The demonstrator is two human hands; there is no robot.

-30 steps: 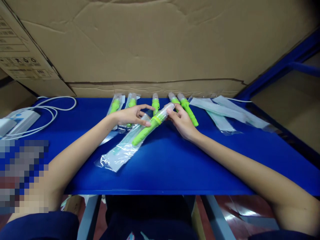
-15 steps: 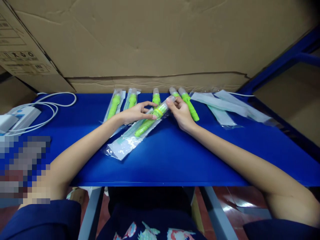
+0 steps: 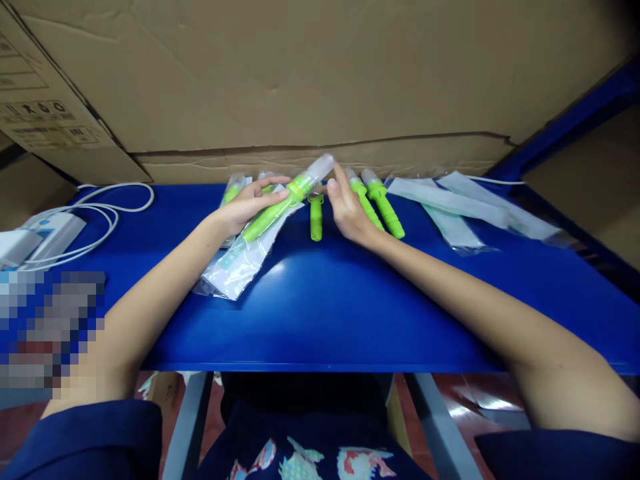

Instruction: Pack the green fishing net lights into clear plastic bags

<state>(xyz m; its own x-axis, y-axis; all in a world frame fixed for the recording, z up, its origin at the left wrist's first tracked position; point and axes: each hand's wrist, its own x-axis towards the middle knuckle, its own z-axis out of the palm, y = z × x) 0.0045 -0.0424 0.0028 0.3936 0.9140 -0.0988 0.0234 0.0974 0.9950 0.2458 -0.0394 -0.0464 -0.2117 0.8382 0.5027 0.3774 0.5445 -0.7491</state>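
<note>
My left hand [image 3: 247,203] grips a green pen-shaped device [image 3: 285,200] with a clear cap, half inside a clear plastic pouch [image 3: 240,260] whose lower end rests on the blue table [image 3: 325,300]. The device tilts up to the right. My right hand [image 3: 347,210] sits just right of its clear cap, fingertips touching the cap end. A bare green device [image 3: 316,220] lies on the table between my hands. Two more bare green devices [image 3: 383,203] lie just right of my right hand. Bagged green devices [image 3: 231,193] lie behind my left hand.
Empty clear pouches [image 3: 450,213] lie at the right on the table. A white cable [image 3: 107,213] and a white unit [image 3: 43,237] sit at the left. Cardboard boxes [image 3: 310,80] wall off the back. A blue frame rail [image 3: 575,113] rises at the right.
Both hands have moved away from me toward the back of the table, lifting the bagged device's capped end higher. The pouch slid along with it.
</note>
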